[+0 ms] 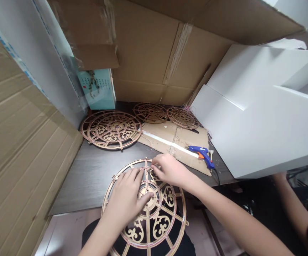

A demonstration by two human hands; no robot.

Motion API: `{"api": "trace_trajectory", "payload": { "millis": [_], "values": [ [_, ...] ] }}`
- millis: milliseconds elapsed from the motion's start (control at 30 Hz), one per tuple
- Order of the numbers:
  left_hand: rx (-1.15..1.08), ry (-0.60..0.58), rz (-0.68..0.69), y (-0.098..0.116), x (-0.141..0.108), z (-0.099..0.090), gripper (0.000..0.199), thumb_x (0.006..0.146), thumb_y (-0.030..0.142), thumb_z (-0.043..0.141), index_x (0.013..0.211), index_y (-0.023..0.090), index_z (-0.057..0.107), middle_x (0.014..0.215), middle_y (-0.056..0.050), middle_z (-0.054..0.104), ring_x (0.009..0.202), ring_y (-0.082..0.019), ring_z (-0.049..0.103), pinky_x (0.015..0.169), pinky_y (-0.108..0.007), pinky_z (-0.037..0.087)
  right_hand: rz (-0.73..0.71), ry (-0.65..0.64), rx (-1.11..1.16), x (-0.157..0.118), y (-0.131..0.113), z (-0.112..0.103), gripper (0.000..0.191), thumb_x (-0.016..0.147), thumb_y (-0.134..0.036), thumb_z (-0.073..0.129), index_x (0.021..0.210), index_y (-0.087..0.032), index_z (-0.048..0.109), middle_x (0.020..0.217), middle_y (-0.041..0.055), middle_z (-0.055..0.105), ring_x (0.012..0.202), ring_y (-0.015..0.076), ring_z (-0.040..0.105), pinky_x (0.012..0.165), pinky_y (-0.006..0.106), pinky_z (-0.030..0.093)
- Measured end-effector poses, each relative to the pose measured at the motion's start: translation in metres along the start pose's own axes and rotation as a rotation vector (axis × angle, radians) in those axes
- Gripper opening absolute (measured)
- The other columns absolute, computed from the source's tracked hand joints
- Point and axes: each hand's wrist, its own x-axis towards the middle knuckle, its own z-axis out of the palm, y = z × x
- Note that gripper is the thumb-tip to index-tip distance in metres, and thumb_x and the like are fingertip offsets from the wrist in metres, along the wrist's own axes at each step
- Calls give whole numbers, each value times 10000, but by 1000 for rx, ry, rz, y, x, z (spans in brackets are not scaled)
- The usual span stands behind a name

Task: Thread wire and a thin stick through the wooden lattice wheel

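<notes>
Four fretwork wooden discs are in view, and one of them is in work. The near disc lies flat in front of the person, reaching past the near edge of the dark tabletop, with thin pinkish wire running along its ring. The left hand rests on its central hub, fingers spread and open, pressing rather than gripping. The right hand sits at the far part of the ring, fingers curled down onto the wood; whether they pinch the wire or only touch the disc, I cannot tell.

The other three lie at the far side, untouched by either hand: a large disc at far left, then two smaller-looking ones (these may only look smaller from here) beside and partly on a cardboard sheet. Wire ends stick out near the far right disc, though how much wire each far disc carries is too small to tell.

There is one blue and orange hot glue gun, lying on the cardboard's right end, held by neither hand. A co-worker's arm comes in at the right, apart from the work.
</notes>
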Motion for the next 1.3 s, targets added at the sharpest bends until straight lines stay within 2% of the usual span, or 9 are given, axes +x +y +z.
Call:
{"api": "trace_trajectory", "payload": {
  "millis": [133,400,667,867,1033,1167,1233,1300],
  "values": [
    [-3,-6,-11,0,0,-1,627,908,519,646,1408,147,572,1356,-142,620,1186,-349,576,996,-505,477,13,-58,-36,6,-5,-7,200,887,-110,571,864,-121,770,863,141,760,823,221,681,746,290,435],
    [13,-6,-19,1,0,-2,649,904,519,655,1417,132,571,1353,-160,627,1181,-355,573,1000,-512,478,73,-111,-73,10,-8,-10,201,878,-97,578,839,-129,772,765,116,742,683,177,641,646,261,404],
    [23,-21,-12,3,2,-3,649,900,544,655,1388,119,597,1335,-161,639,1170,-360,585,996,-504,484,86,-139,-145,15,-20,-8,209,851,-89,561,809,-118,764,779,163,742,694,208,650,656,293,398],
    [18,-26,-17,3,1,-4,630,883,501,694,1367,109,603,1316,-165,642,1155,-364,592,984,-510,485,107,-161,-164,19,-35,-9,188,790,-27,561,751,-85,735,763,201,722,656,224,631,603,309,351],
    [4,-16,-19,3,0,-4,638,883,516,691,1382,132,592,1328,-152,636,1147,-362,589,966,-510,488,130,-156,-4,17,-11,-9,170,852,-90,593,802,-121,752,779,117,741,709,176,635,641,264,407],
    [-11,-13,-7,2,0,-2,658,883,530,690,1400,138,577,1342,-144,635,1171,-350,586,987,-499,481,180,-180,133,9,15,-1,222,942,-191,549,891,-107,748,688,48,698,553,113,546,529,219,382],
    [-13,-11,-6,2,0,0,664,888,532,685,1410,140,567,1353,-144,634,1189,-348,583,1000,-497,475,177,-184,163,4,21,3,256,967,-209,513,906,-103,738,639,24,665,510,104,504,492,215,351],
    [-11,-8,-6,2,0,0,675,891,530,682,1421,132,557,1362,-150,630,1212,-353,576,1011,-498,469,163,-170,157,0,20,4,269,977,-220,498,916,-109,736,646,24,669,531,112,527,502,218,361]
  ]
}}
